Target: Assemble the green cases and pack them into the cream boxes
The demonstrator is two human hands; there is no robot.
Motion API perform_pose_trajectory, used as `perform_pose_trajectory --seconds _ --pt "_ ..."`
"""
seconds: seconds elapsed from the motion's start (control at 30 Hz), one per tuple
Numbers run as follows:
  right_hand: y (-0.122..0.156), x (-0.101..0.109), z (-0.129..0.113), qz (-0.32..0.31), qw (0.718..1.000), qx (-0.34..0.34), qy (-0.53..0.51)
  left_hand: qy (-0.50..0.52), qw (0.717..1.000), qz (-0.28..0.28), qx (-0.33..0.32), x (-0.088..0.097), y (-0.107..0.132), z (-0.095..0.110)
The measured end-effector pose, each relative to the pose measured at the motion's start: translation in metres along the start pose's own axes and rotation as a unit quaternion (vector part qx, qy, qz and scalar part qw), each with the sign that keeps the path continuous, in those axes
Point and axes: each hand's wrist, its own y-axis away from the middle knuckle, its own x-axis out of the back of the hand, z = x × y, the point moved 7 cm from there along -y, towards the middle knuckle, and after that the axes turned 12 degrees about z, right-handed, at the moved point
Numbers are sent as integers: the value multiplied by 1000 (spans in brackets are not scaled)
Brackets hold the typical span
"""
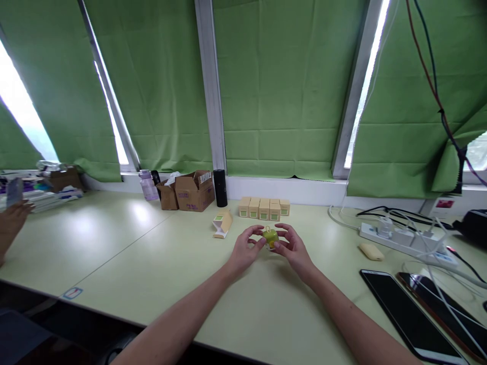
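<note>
Between my fingertips, above the table, is a small rounded green trinket [270, 235] with a pale loop on top and a yellow patch low down. My left hand [244, 249] pinches it from the left, fingers curled. From the other side my right hand [296, 251] grips it with thumb and fingers. An opened small carton [222, 223] lies on its side just beyond my left hand, its flap toward me. Behind both hands stands a group of several small tan boxes [264, 208] with green labels.
Cardboard boxes [195, 191], a black cylinder [219, 188] and a lilac bottle [148, 185] stand at the back. On the right are a power strip [407, 243], cables, a cream case [371, 251] and a dark-screened tablet [405, 312]. Another person's hand [13, 223] shows far left.
</note>
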Motion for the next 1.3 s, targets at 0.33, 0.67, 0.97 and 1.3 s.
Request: perform_pose_trajectory --seconds 0.33,0.67,0.97,1.3 --pt "0 1 4 15 998 -19 -64 -35 999 -8 -28 -6 8 11" --pt "0 -2 0 16 998 -8 -56 -52 997 2 -64 -4 6 12" --pt "0 -5 -2 3 994 -36 -104 -61 991 31 -113 0 4 19" --pt "-1 -6 12 -5 967 -120 -223 -36 993 23 -113 -2 7 14"
